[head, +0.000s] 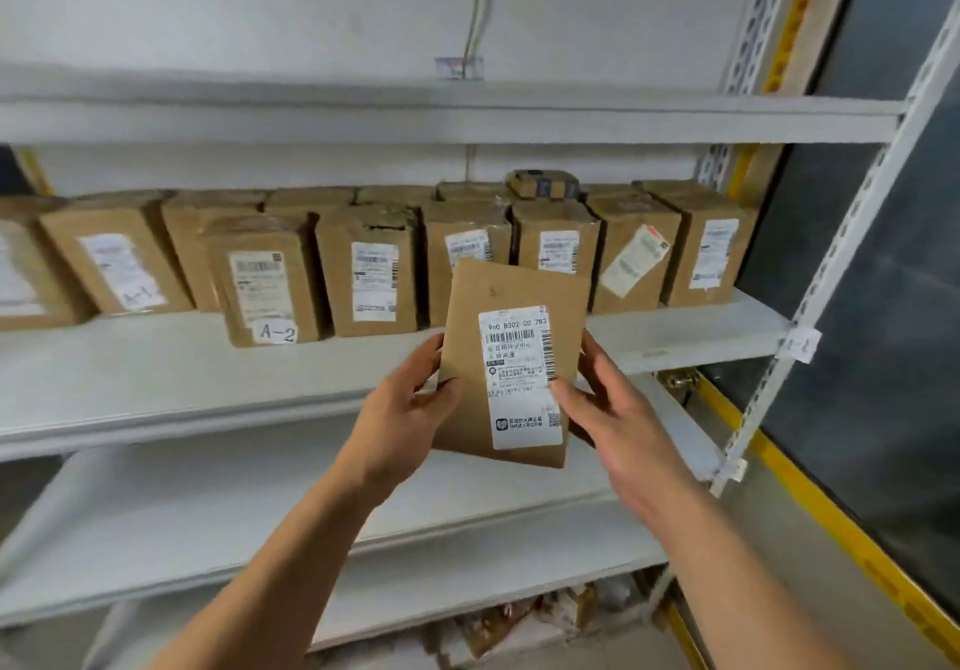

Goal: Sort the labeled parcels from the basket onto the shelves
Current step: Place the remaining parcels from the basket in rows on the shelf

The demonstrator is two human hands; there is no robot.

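Observation:
I hold a flat brown cardboard parcel upright in front of the shelves, its white shipping label facing me. My left hand grips its left edge, thumb on the front. My right hand grips its right edge, thumb pressing the label. Behind it the middle shelf carries a row of several standing labeled parcels; one at centre left bears a handwritten tag A-2 and one further left reads A-1. The basket is out of view.
A small dark-taped box lies on top of the parcel row. The white perforated upright at right carries a paper shelf tag. A bare top shelf and lower shelf frame the row. More packages lie at the bottom.

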